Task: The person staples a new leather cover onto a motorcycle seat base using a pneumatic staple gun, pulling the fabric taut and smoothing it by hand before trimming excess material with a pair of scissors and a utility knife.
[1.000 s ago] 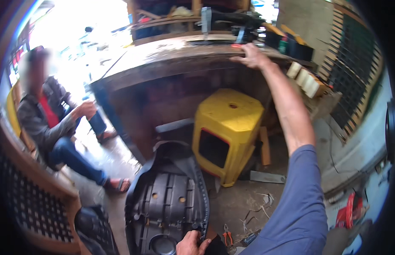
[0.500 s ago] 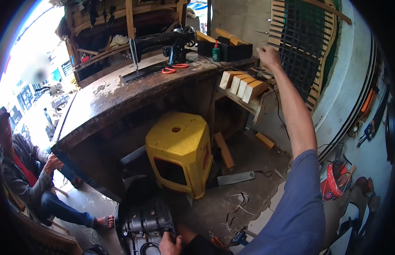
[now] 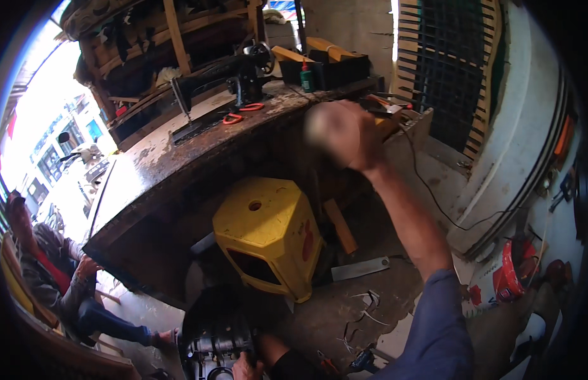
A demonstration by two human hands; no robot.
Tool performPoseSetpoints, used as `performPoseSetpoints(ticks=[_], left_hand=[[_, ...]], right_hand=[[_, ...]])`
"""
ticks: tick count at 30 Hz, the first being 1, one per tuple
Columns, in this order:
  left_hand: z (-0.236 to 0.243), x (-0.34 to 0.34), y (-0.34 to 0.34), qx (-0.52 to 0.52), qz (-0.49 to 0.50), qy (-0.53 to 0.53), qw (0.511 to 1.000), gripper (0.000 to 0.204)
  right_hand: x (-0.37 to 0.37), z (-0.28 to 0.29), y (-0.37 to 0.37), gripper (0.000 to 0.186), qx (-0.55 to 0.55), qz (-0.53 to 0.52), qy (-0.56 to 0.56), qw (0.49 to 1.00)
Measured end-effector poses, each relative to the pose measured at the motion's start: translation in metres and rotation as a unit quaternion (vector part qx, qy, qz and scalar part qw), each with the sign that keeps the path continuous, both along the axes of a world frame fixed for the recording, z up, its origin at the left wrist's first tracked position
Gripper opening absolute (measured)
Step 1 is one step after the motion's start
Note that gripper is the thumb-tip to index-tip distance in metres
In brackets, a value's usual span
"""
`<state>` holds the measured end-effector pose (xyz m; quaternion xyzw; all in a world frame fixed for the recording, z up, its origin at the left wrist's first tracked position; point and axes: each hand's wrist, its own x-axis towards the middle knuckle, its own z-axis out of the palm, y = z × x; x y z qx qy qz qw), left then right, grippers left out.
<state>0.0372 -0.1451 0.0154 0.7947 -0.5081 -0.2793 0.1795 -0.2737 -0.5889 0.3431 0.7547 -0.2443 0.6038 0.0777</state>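
At the lower edge, my left hand (image 3: 246, 367) grips the rim of a black molded plastic panel (image 3: 213, 342) with ribs and round holes, like the underside of a motorcycle seat. My right hand (image 3: 352, 134) is raised in front of the wooden bench's right end. Its finger area is smeared, so whether it holds anything is unclear. It covers much of the small shelf where the wood blocks stood. Behind it, several tools (image 3: 390, 107) lie on the bench end.
A sewing machine (image 3: 243, 79), orange-handled scissors (image 3: 243, 113) and a green bottle (image 3: 306, 77) stand on the bench (image 3: 148, 149). A yellow stool (image 3: 262, 221) is below it. A flat metal blade (image 3: 360, 268) and a drill (image 3: 363, 361) lie on the floor. Another person (image 3: 59, 278) sits at left.
My right hand has come down and left from near the slatted frame to in front of the bench end. My left hand stays on the plastic panel. The view has shifted slightly.
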Motion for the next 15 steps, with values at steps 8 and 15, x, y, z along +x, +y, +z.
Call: performPoseSetpoints(ticks=[8, 15], left_hand=[[0.071, -0.043, 0.087, 0.122, -0.120, 0.024, 0.985, 0.045], [0.032, -0.042, 0.172, 0.102, -0.163, 0.110, 0.975, 0.054]], right_hand=[[0.219, 0.019, -0.135, 0.075, 0.241, -0.147, 0.157, 0.947], [0.252, -0.002, -0.241, 0.074, 0.347, -0.270, 0.325, 0.837]])
